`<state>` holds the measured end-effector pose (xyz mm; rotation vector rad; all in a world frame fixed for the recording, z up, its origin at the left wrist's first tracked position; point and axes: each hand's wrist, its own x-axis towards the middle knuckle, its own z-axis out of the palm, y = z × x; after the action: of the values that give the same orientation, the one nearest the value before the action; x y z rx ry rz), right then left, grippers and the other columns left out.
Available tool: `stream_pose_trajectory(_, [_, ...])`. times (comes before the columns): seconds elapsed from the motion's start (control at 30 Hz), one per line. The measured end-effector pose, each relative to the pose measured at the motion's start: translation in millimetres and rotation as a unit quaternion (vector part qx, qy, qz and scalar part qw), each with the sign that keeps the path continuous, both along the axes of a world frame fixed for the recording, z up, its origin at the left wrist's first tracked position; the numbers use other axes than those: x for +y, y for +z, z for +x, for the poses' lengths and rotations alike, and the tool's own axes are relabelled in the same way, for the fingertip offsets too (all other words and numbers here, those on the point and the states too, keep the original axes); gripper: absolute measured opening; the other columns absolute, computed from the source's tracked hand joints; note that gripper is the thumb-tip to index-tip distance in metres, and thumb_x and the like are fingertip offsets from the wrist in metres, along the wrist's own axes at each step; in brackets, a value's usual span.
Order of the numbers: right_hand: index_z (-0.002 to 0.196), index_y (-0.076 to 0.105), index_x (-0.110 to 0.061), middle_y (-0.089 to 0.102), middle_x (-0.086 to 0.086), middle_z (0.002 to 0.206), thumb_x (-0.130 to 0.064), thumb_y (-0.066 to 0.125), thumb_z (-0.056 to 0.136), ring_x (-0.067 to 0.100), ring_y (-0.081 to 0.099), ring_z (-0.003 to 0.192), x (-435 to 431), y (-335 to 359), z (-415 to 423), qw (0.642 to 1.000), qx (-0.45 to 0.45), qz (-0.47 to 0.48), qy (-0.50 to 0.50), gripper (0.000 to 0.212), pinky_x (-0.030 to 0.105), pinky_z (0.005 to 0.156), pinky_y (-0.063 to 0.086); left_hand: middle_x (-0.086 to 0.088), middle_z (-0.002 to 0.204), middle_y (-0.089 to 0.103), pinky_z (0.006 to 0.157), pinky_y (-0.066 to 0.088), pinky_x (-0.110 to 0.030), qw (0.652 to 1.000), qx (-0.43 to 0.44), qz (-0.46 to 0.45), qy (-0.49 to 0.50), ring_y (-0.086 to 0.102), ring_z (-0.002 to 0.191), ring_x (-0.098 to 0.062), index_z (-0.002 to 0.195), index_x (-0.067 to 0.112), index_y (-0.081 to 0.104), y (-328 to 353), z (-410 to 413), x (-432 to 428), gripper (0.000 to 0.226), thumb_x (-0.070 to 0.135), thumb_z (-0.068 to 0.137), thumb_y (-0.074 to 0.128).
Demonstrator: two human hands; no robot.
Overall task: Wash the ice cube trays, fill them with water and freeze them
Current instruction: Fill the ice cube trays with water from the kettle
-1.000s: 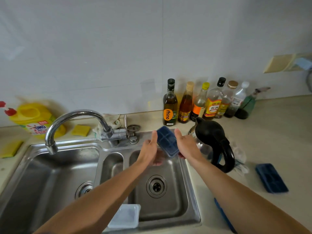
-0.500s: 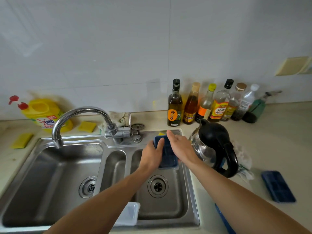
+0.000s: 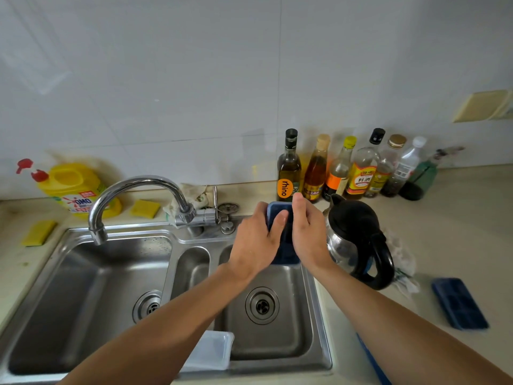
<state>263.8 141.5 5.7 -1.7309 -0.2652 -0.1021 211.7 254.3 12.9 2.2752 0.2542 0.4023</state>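
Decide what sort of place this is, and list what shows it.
Most likely a home kitchen. A steel double sink with a curved tap is set in the counter. A row of oil and sauce bottles stands against the tiled wall, and a kettle sits beside the sink.

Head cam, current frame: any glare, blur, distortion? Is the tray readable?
Head view: the wide-angle lens bows the sink rim. There are bright highlights on the faucet. The ice tray, between the left hand and right hand, is dark and mostly covered, with its cells unreadable. The bottles at the back are slightly soft. Light is even and shadows are faint.
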Motion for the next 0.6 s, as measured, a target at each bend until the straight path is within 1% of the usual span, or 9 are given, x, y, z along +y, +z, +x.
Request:
stream_pose_trajectory(0.1, [0.077, 0.058, -0.007, 0.06, 0.011, 0.069, -0.059, 0.036, 0.1, 0.026, 0.06, 0.07, -1, 5, -2, 1.0, -0.01, 0.025, -0.006, 0.061, 0.045, 0.07, 0.05, 0.007, 0.084, 0.067, 0.064, 0.052, -0.027, 1.0, -0.017, 0.01, -0.012, 0.066, 0.074, -0.012, 0.108, 0.02, 0.054, 7, 0, 0, 0.034, 0.051, 0.101, 0.045])
stream_pose_trajectory(0.2, [0.08, 0.059, -0.003, 0.062, 0.015, 0.072, -0.058, 0.037, 0.099, 0.03, 0.061, 0.073, -3, 6, -4, 0.999, -0.004, 0.046, -0.004, 0.063, 0.047, 0.072, 0.05, 0.004, 0.087, 0.069, 0.067, 0.055, -0.032, 0.999, -0.028, 0.014, -0.019, 0.067, 0.076, -0.014, 0.11, 0.018, 0.056, 8, -1, -2, 0.036, 0.051, 0.101, 0.046])
stream_pose_trajectory(0.27, [0.082, 0.06, -0.001, 0.063, 0.017, 0.074, -0.058, 0.037, 0.099, 0.032, 0.062, 0.074, -3, 5, -6, 0.999, -0.001, 0.054, 0.0, 0.064, 0.049, 0.073, 0.051, 0.004, 0.087, 0.069, 0.067, 0.054, -0.031, 0.999, -0.03, 0.014, -0.023, 0.067, 0.076, -0.014, 0.11, 0.017, 0.056, 7, -3, -2, 0.035, 0.049, 0.101, 0.047])
stream_pose_trajectory(0.37, [0.084, 0.062, -0.001, 0.065, 0.017, 0.075, -0.058, 0.036, 0.099, 0.031, 0.064, 0.075, -3, 5, -8, 0.998, -0.002, 0.057, 0.005, 0.065, 0.047, 0.073, 0.053, 0.008, 0.084, 0.067, 0.063, 0.049, -0.021, 0.999, -0.039, 0.018, -0.028, 0.065, 0.073, -0.01, 0.109, 0.018, 0.056, 6, -4, 0, 0.034, 0.05, 0.101, 0.047])
stream_pose_trajectory(0.47, [0.082, 0.061, -0.002, 0.064, 0.015, 0.074, -0.059, 0.036, 0.099, 0.028, 0.062, 0.074, -3, 6, -9, 0.999, -0.002, 0.051, 0.008, 0.064, 0.044, 0.072, 0.052, 0.012, 0.08, 0.065, 0.059, 0.044, -0.013, 0.999, -0.045, 0.01, -0.027, 0.064, 0.07, -0.006, 0.106, 0.021, 0.056, 6, -5, 1, 0.044, 0.06, 0.096, 0.041])
stream_pose_trajectory(0.53, [0.082, 0.059, -0.003, 0.063, 0.016, 0.076, -0.06, 0.036, 0.099, 0.029, 0.061, 0.075, -2, 6, -8, 0.999, 0.017, 0.034, 0.027, 0.064, 0.047, 0.074, 0.051, 0.014, 0.078, 0.064, 0.057, 0.044, -0.012, 0.999, -0.043, -0.02, -0.027, 0.064, 0.07, -0.003, 0.104, 0.023, 0.055, 4, -5, 3, 0.048, 0.066, 0.092, 0.038])
stream_pose_trajectory(0.6, [0.088, 0.06, -0.004, 0.065, 0.018, 0.084, -0.062, 0.038, 0.098, 0.031, 0.064, 0.083, -2, 7, -5, 0.996, 0.062, 0.018, 0.068, 0.063, 0.049, 0.079, 0.053, 0.013, 0.08, 0.065, 0.057, 0.047, -0.013, 0.998, -0.037, -0.044, -0.023, 0.064, 0.073, -0.001, 0.104, 0.024, 0.056, 0, -4, 9, 0.05, 0.068, 0.09, 0.037])
